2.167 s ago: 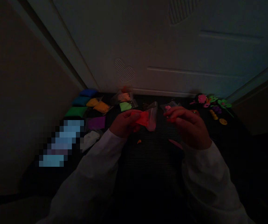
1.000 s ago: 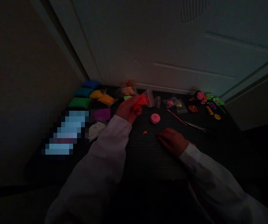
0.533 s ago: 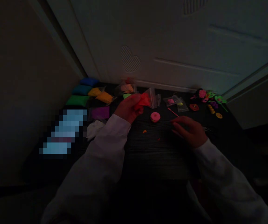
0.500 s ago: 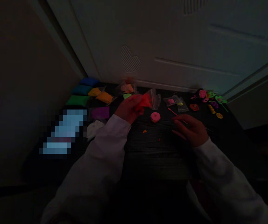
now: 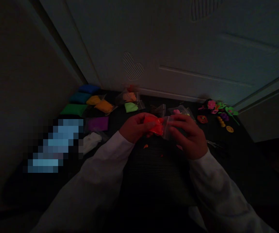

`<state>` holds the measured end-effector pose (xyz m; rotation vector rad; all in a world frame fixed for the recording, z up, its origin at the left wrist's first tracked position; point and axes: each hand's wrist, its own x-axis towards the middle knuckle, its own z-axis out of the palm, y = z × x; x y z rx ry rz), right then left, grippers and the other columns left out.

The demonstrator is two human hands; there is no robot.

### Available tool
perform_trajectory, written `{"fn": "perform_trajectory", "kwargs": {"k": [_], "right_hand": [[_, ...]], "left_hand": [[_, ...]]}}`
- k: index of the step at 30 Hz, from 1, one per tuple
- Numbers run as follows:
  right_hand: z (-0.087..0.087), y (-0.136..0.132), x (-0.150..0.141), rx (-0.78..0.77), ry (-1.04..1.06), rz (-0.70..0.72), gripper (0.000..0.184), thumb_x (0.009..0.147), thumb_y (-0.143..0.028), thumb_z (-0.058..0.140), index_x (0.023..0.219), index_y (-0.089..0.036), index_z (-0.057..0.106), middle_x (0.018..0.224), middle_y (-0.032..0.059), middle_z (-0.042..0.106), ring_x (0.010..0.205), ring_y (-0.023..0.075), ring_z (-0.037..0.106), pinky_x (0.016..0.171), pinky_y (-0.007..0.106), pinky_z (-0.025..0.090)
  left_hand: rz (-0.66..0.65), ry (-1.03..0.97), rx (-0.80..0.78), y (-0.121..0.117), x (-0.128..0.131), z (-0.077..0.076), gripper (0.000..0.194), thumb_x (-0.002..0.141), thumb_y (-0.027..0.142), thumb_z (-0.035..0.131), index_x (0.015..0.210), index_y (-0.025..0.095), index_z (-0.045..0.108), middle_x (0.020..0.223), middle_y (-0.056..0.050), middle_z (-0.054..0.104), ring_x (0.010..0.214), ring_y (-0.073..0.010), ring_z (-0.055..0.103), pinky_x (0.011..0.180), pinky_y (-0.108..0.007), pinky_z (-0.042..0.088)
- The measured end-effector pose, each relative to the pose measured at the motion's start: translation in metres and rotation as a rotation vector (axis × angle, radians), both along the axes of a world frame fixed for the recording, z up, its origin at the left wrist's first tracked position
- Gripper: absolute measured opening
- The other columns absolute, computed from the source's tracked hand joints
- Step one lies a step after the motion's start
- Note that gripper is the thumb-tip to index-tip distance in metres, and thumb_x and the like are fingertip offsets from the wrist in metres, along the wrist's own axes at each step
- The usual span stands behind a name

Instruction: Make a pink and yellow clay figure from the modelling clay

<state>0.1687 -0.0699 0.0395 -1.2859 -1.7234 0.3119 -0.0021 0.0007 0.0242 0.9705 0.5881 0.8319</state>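
My left hand [image 5: 135, 127] is closed on a small clear zip bag of red modelling clay [image 5: 155, 125], thumb on top of its filled part. My right hand [image 5: 190, 136] has its fingers closed at the bag's clear mouth, on the right side. Below the bag, on the dark table [image 5: 151, 174], lie a small orange clay piece [image 5: 145, 146] and a tiny red bit [image 5: 161, 155]. The round pink clay piece seen earlier is hidden behind my hands and the bag. Part of a pink piece [image 5: 179, 147] shows under my right hand.
Clay packets, such as the green one [image 5: 73, 110] and the purple one [image 5: 98, 124], line the left and back. A blurred lit screen [image 5: 57, 142] lies at left. Scissors [image 5: 214, 144] are right of my right hand. Finished clay shapes [image 5: 223, 111] sit back right, before a white panel [image 5: 178, 48].
A tiny red bit has appeared on the table. My right hand has moved up and left from the table to the bag's mouth. My left hand has brought the bag lower and nearer.
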Motion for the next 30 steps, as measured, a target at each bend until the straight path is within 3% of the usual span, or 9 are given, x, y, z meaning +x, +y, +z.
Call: {"fn": "perform_trajectory", "kwargs": {"k": [3,8,14,21,26,30], "right_hand": [[-0.001,-0.002,0.003,-0.017,-0.062,-0.027,0.013,0.073,-0.022,0.06,0.085,-0.025,0.065,0.1,0.0039,0.06,0.097,0.0179,0.055,0.086,0.038,0.044],[0.0,-0.003,0.002,-0.067,-0.136,0.057,0.019,0.073,-0.021,0.06,0.091,-0.022,0.064,0.1,0.0055,0.061,0.093,0.0177,0.057,0.082,0.038,0.046],[-0.001,-0.002,0.003,0.047,-0.214,0.056,0.015,0.073,-0.02,0.06,0.087,-0.02,0.065,0.096,0.0067,0.063,0.09,0.0186,0.058,0.079,0.039,0.046],[0.003,-0.006,0.002,0.014,-0.1,0.043,0.012,0.074,-0.017,0.058,0.085,-0.019,0.063,0.099,0.0055,0.061,0.094,0.0167,0.056,0.083,0.034,0.045],[0.011,-0.013,0.012,-0.049,0.208,-0.001,0.008,0.076,-0.019,0.057,0.081,-0.023,0.062,0.095,0.0007,0.061,0.094,0.0144,0.055,0.087,0.033,0.043],[0.006,-0.03,0.015,-0.208,0.049,0.056,0.01,0.078,-0.021,0.055,0.085,-0.023,0.062,0.088,0.0007,0.063,0.086,0.0125,0.057,0.08,0.028,0.046]], "left_hand": [[-0.029,0.063,0.009,-0.003,0.002,-0.002,0.029,0.054,0.023,0.073,0.078,0.014,0.061,0.057,0.001,0.06,0.041,-0.0064,0.049,0.038,-0.018,0.038],[-0.042,0.074,0.053,-0.004,0.002,-0.005,0.028,0.056,0.024,0.072,0.081,0.015,0.061,0.057,0.002,0.059,0.042,-0.0065,0.05,0.04,-0.018,0.039],[-0.06,0.076,0.04,-0.004,0.002,-0.006,0.031,0.056,0.024,0.073,0.082,0.014,0.06,0.059,0.002,0.06,0.044,-0.006,0.05,0.04,-0.017,0.04],[-0.057,0.034,-0.007,-0.005,0.003,-0.002,0.033,0.052,0.027,0.075,0.078,0.013,0.06,0.056,0.002,0.061,0.04,-0.0065,0.05,0.036,-0.017,0.038],[0.043,-0.052,-0.047,0.007,-0.004,-0.002,0.032,0.052,0.029,0.075,0.075,0.012,0.061,0.058,0.001,0.062,0.04,-0.006,0.05,0.034,-0.016,0.037],[0.196,-0.136,-0.134,0.016,-0.011,-0.002,0.019,0.057,0.024,0.071,0.068,0.012,0.06,0.054,0.003,0.059,0.042,-0.0042,0.051,0.036,-0.013,0.041]]}}
